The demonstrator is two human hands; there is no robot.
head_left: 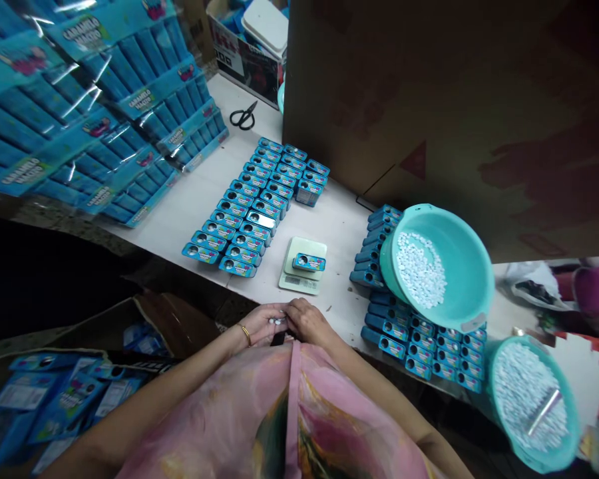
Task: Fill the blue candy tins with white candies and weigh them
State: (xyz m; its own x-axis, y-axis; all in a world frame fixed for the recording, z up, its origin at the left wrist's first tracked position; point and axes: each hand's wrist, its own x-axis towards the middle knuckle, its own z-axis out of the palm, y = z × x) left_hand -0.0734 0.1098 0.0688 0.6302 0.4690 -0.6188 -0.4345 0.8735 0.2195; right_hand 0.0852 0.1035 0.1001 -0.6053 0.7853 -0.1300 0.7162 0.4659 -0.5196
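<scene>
Just below the table's front edge, my left hand (263, 322) is cupped, with several small white candies (276, 321) in its curled fingers. My right hand (307, 320) meets it there, its fingertips bent and pressed together over the left fingers; what they pinch, if anything, is hidden. Beyond my hands a pale kitchen scale (299, 283) lies on the table, bearing one blue candy box (309, 263). Left of the scale, rows of upright blue boxes (239, 243) stand close together, each with a round dark opening on top.
At right, a turquoise basin (479, 266) with white candies rests over more blue boxes (419, 352). Another turquoise basin (569, 406) holds candies and a metal scoop (544, 411). Scissors (244, 118) lie far back. Wrapped display packs (94, 100) and a large cardboard box (379, 100) flank the table.
</scene>
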